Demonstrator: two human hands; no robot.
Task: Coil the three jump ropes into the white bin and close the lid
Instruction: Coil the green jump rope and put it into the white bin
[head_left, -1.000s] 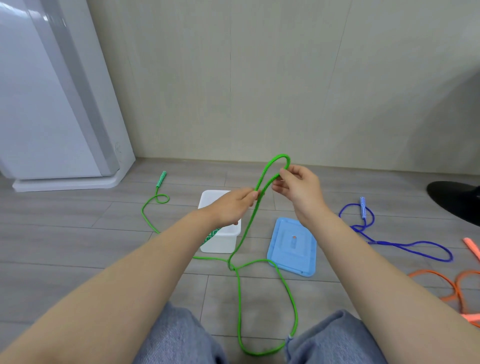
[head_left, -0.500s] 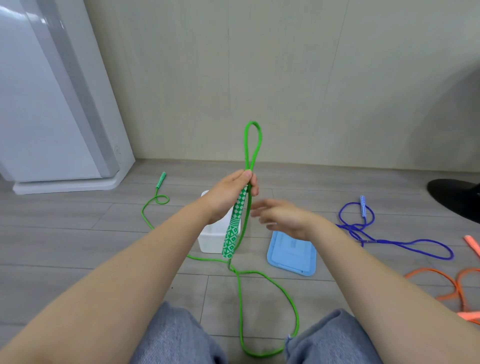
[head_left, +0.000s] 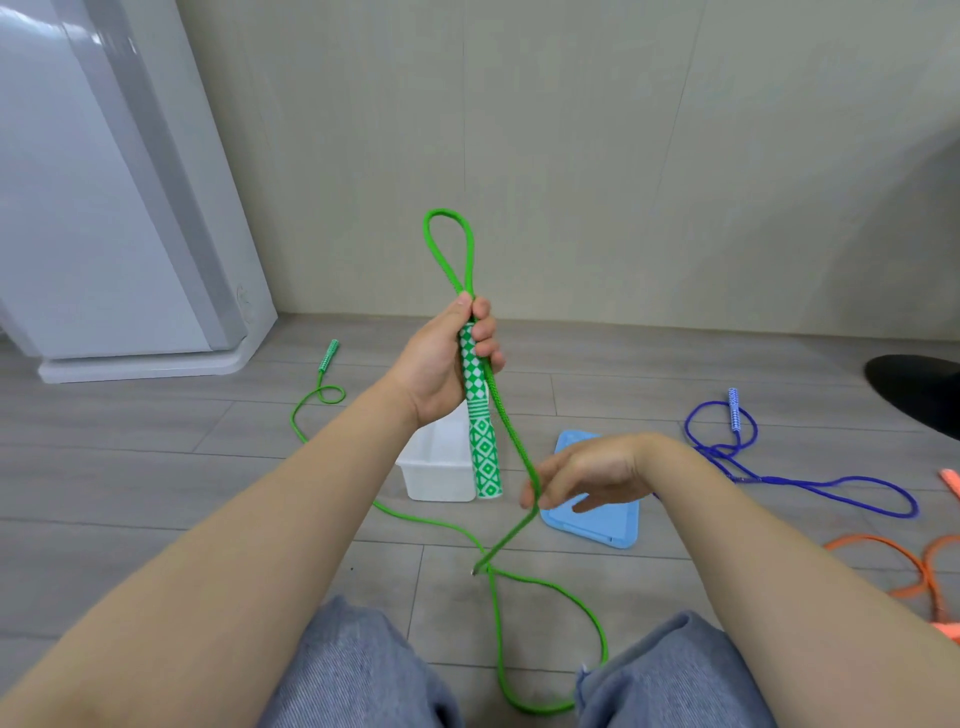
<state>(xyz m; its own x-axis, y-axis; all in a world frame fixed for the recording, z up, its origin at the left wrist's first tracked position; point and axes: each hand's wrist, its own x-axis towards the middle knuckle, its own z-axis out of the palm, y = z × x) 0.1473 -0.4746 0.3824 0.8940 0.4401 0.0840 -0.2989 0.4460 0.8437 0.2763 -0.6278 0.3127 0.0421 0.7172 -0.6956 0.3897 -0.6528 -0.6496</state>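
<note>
while my left hand (head_left: 451, 358) grips the patterned green handle (head_left: 482, 426) upright together with a doubled length of the green jump rope (head_left: 511, 441), a narrow loop of that rope stands up above my fist. the handle's lower end hangs in front of the white bin (head_left: 439, 467). from my fist the rope slants down to my right hand (head_left: 587, 470), whose thumb and fingers are loosely curled around the strand; i cannot tell how firmly they pinch it. below that hand the rope drops to the wooden floor (head_left: 156, 467), crosses itself and runs in a big loop between my knees in grey trousers (head_left: 353, 670). another stretch trails left across the floor to a small curl and the second green handle (head_left: 328, 355), near the base of a white appliance (head_left: 104, 208). the bin sits open on the floor, with the blue lid (head_left: 597, 519) lying flat just to its right, partly behind my right hand. further right lies the blue jump rope (head_left: 810, 483), and at the right edge the orange jump rope (head_left: 904, 561), both loose on the floor.
</note>
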